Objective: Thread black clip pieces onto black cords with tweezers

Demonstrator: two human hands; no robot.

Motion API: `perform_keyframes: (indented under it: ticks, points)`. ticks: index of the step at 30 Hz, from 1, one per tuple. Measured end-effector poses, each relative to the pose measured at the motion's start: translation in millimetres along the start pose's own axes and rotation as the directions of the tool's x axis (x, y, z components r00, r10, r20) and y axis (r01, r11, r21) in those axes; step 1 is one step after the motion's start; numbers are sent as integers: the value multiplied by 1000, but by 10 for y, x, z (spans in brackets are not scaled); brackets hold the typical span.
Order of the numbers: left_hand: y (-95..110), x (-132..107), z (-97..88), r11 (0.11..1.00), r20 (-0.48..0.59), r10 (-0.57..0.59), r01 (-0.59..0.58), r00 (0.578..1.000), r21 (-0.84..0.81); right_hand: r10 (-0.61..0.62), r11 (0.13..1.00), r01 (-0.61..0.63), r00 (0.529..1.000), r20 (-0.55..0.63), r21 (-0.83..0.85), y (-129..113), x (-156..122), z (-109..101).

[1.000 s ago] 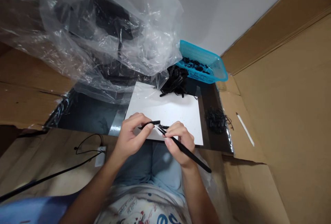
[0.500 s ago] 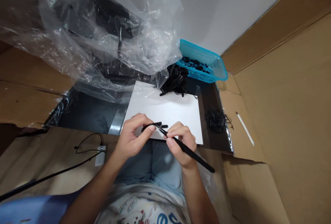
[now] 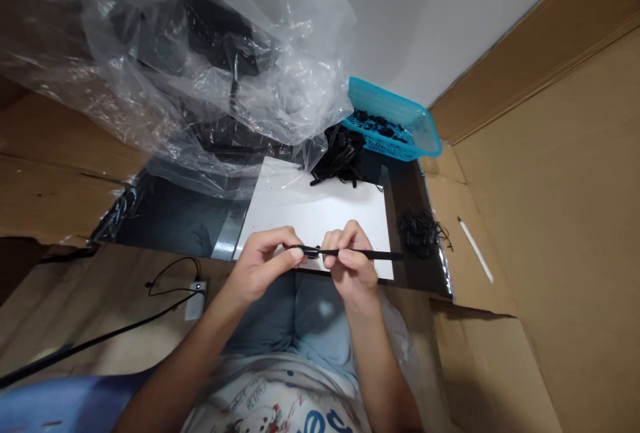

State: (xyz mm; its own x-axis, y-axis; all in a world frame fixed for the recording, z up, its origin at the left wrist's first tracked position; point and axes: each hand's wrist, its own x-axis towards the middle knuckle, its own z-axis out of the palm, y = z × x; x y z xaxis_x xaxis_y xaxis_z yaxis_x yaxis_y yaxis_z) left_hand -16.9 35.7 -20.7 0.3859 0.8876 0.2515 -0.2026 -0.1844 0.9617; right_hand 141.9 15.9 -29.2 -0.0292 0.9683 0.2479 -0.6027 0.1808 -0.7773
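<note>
My left hand (image 3: 260, 263) pinches the head end of a black cable tie (image 3: 373, 255) between thumb and fingers. My right hand (image 3: 351, 263) grips the same tie a little further along, and the tie's long tail sticks out to the right. Both hands sit over the near edge of a white sheet of paper (image 3: 320, 209). Its small head (image 3: 313, 253) shows between my hands. Beyond the sheet lies a heap of black strips (image 3: 339, 156), apparently more ties.
A blue plastic basket (image 3: 395, 119) holds black pieces at the back. A tangle of thin black offcuts (image 3: 419, 233) lies right of the paper. Crumpled clear plastic sheeting (image 3: 200, 66) hangs over the left back. Cardboard walls (image 3: 540, 186) surround the area, with a white stick (image 3: 475, 249) on the right flap.
The tie has swung from a slant to nearly level, its tail now pointing right. My right hand has shifted its grip, and both hands have drawn closer together.
</note>
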Motion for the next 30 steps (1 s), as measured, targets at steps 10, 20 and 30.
perform_keyframes:
  ticks: [10,20,30]
  points:
    - [-105,-35,140,987,-6,-29,27,1000,-159,155,942,-137,987,-36,308,176,46,124]
    - [11,-63,88,944,-140,220,-175,965,278,-299,871,301,952,68,-388,-155,-150,-33]
    - [20,-72,98,833,-92,388,-306,917,462,-354,717,411,911,214,-563,-185,-189,62]
